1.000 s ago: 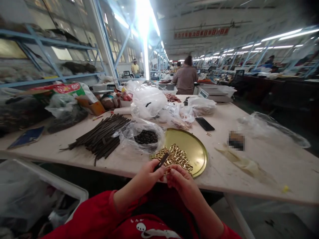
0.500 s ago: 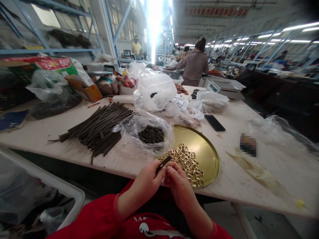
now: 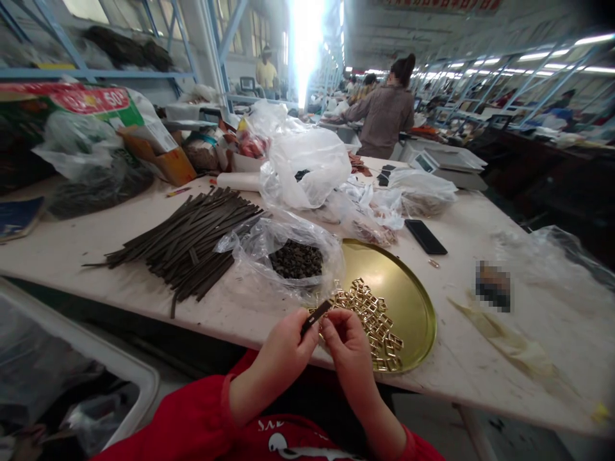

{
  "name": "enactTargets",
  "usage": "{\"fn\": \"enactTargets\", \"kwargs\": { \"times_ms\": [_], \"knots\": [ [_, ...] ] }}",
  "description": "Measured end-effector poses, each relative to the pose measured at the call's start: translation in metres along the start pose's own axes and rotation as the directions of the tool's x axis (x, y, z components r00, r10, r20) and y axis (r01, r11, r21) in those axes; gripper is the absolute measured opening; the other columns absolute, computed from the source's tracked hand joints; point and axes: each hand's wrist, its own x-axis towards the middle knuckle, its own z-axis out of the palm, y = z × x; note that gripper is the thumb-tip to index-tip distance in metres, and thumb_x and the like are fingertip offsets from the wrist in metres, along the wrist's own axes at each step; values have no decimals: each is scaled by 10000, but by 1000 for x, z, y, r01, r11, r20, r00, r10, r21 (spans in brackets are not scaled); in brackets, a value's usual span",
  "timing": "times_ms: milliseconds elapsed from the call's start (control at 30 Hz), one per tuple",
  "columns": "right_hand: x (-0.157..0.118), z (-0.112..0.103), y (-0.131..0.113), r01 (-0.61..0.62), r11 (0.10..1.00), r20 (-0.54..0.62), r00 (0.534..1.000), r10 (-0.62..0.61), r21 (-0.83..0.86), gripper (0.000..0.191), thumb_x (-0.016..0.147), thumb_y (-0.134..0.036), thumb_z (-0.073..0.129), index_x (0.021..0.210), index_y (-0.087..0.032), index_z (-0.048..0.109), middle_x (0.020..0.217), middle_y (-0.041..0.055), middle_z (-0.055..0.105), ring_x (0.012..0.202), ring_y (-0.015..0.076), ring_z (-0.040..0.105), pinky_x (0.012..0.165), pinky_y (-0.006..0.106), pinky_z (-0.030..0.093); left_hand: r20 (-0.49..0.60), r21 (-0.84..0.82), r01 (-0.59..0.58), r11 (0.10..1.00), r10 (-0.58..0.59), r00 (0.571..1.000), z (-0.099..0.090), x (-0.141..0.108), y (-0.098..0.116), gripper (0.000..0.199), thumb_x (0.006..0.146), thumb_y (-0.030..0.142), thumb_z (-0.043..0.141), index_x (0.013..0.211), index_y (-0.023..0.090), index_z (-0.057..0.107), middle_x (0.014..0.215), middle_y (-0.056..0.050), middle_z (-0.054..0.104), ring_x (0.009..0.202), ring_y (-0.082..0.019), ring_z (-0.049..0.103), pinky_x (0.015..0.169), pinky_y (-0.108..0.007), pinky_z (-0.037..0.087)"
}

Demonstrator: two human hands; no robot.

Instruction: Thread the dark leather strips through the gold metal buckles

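My left hand (image 3: 276, 355) is closed on a short dark brown strap (image 3: 316, 317) that has a small slot in it. My right hand (image 3: 353, 349) is beside it, thumb and forefinger pinched close to the strap; what lies between those fingertips is too small to make out. Just beyond the hands, gold rectangular buckles (image 3: 368, 310) lie heaped on a round gold tray (image 3: 410, 288). An open clear plastic bag (image 3: 334, 253) of small dark pieces (image 3: 296, 259) touches the tray's left side. Further left is a spread of long dark strips (image 3: 192, 246).
A black phone (image 3: 426, 237) lies right of the tray, with a small metal piece (image 3: 434, 263) near it. White plastic bags (image 3: 312, 163) crowd the table's back. A white bin (image 3: 148, 378) stands below its left edge. A co-worker (image 3: 387, 118) stands further off.
The view has tilted down and turned slightly left. My right hand's fingers have bent more and drawn slightly apart from the strap; my left hand keeps its hold.
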Motion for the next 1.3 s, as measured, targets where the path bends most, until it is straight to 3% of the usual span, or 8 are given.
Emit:
{"fn": "enactTargets", "kwargs": {
  "times_ms": [167, 367, 500, 767, 933, 1000, 1167, 1300],
  "knots": [
    [3, -3, 3, 287, 918, 13, 955, -295, -273, 48, 798, -258, 566, 821, -227, 596, 804, 17, 581, 753, 171, 532, 683, 304, 425, -21, -4, 2, 1000, -2, 1000, -1, 2, -4, 160, 844, 231, 410, 709, 171, 469, 667, 0, 529, 613, -135, 475, 561, -240, 323],
    [6, 0, 3, 168, 958, 75, 985, -154, -235, 94, 791, -289, 578, 782, -202, 542, 707, -19, 545, 642, 135, 513, 604, 263, 424, -22, -19, 19, 1000, -19, 1000, -4, -2, -7, 174, 847, 251, 407, 703, 172, 463, 655, 4, 515, 608, -135, 463, 558, -241, 311],
    [3, 2, 0, 255, 926, 105, 966, -235, -278, 75, 790, -236, 576, 732, -203, 543, 691, -22, 528, 641, 131, 503, 587, 250, 417, -38, -30, 33, 999, -34, 999, -6, -3, -9, 159, 838, 237, 408, 703, 171, 459, 657, 5, 513, 609, -133, 462, 558, -239, 309],
    [1, 4, 2, 594, 627, 200, 786, -584, -504, 87, 814, -164, 551, 825, -217, 618, 772, 28, 603, 730, 158, 574, 653, 289, 486, -60, -21, 40, 999, -41, 997, -5, -8, -15, 160, 845, 240, 407, 707, 174, 455, 660, 9, 511, 606, -129, 458, 548, -234, 304],
    [0, 2, 9, 688, 458, 294, 685, -667, -563, 138, 820, -157, 548, 906, -218, 638, 807, 53, 636, 750, 171, 590, 674, 304, 498, -89, -1, 25, 1000, -25, 996, -5, -10, -18, 167, 851, 244, 404, 705, 178, 452, 665, 8, 517, 603, -128, 456, 553, -237, 300],
    [1, 2, 10, 673, 513, 280, 712, -643, -533, 123, 822, -169, 546, 890, -217, 638, 809, 49, 637, 759, 170, 593, 689, 304, 494, -87, 16, 28, 999, -27, 996, -6, -11, -18, 173, 852, 246, 404, 698, 180, 449, 657, 6, 517, 594, -130, 455, 544, -238, 291],
    [2, 7, 7, 302, 881, 134, 953, -271, -365, 124, 839, -280, 525, 766, -197, 581, 701, 5, 606, 651, 147, 571, 590, 265, 474, -75, 39, 18, 999, -15, 997, -8, -11, -15, 149, 846, 227, 408, 718, 182, 469, 676, -5, 541, 614, -139, 478, 552, -241, 294],
    [1, 7, 4, 322, 862, 162, 946, -280, -391, 111, 827, -269, 530, 762, -198, 584, 720, 13, 600, 678, 156, 562, 617, 280, 459, -93, 27, 40, 999, -38, 995, -6, -10, -18, 143, 845, 222, 408, 715, 185, 456, 671, 2, 533, 604, -135, 474, 549, -238, 293]
  ]
}}
